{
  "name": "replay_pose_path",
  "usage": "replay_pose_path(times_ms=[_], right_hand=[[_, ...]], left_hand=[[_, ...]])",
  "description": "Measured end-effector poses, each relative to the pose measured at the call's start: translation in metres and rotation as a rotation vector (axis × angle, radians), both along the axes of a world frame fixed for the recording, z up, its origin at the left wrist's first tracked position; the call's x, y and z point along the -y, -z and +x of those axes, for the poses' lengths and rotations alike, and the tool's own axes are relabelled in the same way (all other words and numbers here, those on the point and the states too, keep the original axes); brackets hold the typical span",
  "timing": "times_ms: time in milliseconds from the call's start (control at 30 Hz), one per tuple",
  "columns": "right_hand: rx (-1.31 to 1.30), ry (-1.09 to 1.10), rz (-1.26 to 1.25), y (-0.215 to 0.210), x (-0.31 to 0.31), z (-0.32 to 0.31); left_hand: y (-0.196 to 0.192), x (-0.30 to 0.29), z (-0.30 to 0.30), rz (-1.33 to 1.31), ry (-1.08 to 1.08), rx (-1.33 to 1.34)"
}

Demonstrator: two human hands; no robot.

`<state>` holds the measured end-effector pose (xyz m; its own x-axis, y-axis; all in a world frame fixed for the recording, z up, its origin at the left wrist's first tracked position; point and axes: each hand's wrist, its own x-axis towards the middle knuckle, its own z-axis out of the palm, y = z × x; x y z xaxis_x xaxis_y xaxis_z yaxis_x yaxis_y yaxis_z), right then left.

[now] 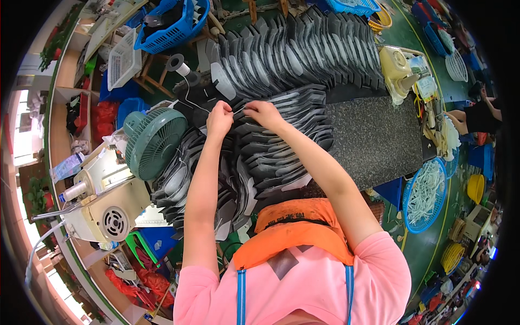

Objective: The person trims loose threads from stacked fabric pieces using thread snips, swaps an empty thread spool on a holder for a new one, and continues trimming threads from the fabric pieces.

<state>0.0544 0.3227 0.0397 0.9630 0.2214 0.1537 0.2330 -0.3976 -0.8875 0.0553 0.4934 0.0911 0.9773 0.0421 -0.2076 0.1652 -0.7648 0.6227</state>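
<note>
While the right hand (pixel 262 114) pinches, stacked dark pieces (pixel 265 149) lie beneath it.

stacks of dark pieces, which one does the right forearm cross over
The middle stack, left of the speckled tabletop; the fan-side stack lies by the left forearm, and the long stack farther back.

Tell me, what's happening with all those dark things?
The person in pink has the left hand and right hand close together by rows of dark, thin pieces. Both look pinched, but anything held is too small to make out. A white thread spool and a green fan stand to the left.
</note>
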Motion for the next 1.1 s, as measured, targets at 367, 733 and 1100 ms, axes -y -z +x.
replay_pose_path(times_ms=[367, 733, 1100], right_hand=[[-0.398, 0.135, 0.385, -0.051, 0.082, -0.011], [-0.013, -0.112, -0.097, -0.064, 0.047, -0.019], [-0.369, 0.207, -0.116, -0.056, 0.128, -0.007]], left_hand=[[-0.025, 0.034, -0.001, -0.111, 0.224, -0.061], [-0.02, 0.036, 0.004, -0.346, 0.266, -0.233], [-0.044, 0.035, 0.002, -0.246, 0.451, -0.106]])
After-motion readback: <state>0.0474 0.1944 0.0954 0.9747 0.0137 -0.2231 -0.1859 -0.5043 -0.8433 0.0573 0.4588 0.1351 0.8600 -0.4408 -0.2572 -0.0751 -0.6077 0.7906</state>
